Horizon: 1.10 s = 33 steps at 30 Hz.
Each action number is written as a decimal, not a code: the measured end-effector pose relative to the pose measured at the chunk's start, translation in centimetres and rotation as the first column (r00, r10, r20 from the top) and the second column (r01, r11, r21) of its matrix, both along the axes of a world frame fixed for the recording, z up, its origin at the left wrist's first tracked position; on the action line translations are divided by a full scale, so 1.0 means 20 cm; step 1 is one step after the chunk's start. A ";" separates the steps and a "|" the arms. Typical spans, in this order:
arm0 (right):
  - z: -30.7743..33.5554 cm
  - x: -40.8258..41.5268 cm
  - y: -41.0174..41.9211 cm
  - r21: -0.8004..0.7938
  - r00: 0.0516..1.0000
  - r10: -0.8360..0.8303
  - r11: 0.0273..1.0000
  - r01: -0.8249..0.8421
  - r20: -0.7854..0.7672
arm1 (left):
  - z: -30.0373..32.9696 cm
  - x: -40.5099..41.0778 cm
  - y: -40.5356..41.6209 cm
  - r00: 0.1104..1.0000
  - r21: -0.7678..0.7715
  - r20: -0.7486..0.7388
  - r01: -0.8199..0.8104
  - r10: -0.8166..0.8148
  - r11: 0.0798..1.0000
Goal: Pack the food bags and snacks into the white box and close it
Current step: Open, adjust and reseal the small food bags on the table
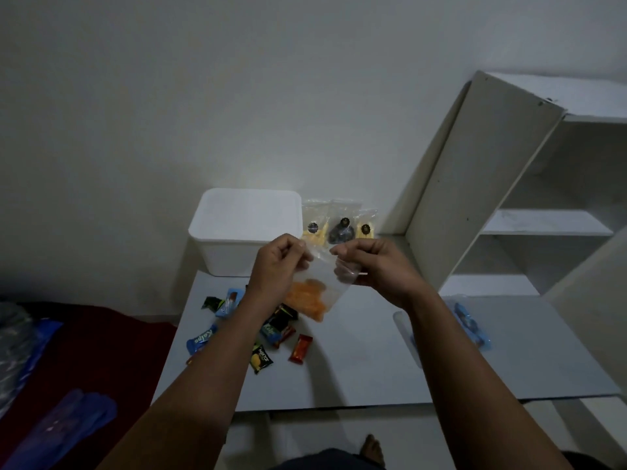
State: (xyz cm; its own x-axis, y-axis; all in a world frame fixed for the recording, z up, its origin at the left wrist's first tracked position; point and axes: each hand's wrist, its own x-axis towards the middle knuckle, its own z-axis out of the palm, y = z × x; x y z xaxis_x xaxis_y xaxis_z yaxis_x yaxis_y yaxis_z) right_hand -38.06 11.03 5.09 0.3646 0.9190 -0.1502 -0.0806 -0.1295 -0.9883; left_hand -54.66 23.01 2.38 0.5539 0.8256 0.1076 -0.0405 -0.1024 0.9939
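Note:
A clear zip bag with orange food (310, 296) hangs in the air above the white table (356, 361). My left hand (278, 266) pinches its top left corner, and my right hand (376, 266) pinches its top right edge. The white box (246, 228) stands with its lid on at the table's far left, behind my left hand. Three clear food bags (339, 223) with yellow and dark contents lean beside the box on its right. Several wrapped snacks (271, 337) lie scattered on the table below the held bag, partly hidden by my left forearm.
A white shelf unit (509, 198) rises at the right, against the table's far right corner. A blue packet in clear plastic (470, 329) lies on the table's right part. Left of the table are a dark red cloth (84, 351) and blue plastic items (68, 425).

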 end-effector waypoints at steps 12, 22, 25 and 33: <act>-0.06 -0.07 0.03 0.113 0.968 -0.214 0.973 0.200 0.132 | 0.01 0.02 -0.01 0.994 -0.125 0.058 -0.089 0.097 0.988; -0.05 -0.15 0.09 0.139 0.960 -0.172 0.980 0.143 0.222 | -0.01 0.01 -0.02 0.999 0.079 -0.034 0.030 -0.028 0.996; -0.05 -0.17 0.11 0.162 0.942 -0.184 0.976 0.143 0.280 | -0.02 0.00 -0.02 0.999 0.088 -0.039 0.003 0.000 0.996; -0.06 -0.11 0.09 0.149 0.963 -0.189 0.976 0.162 0.194 | -0.01 -0.01 0.01 1.000 0.004 -0.002 -0.012 0.012 1.000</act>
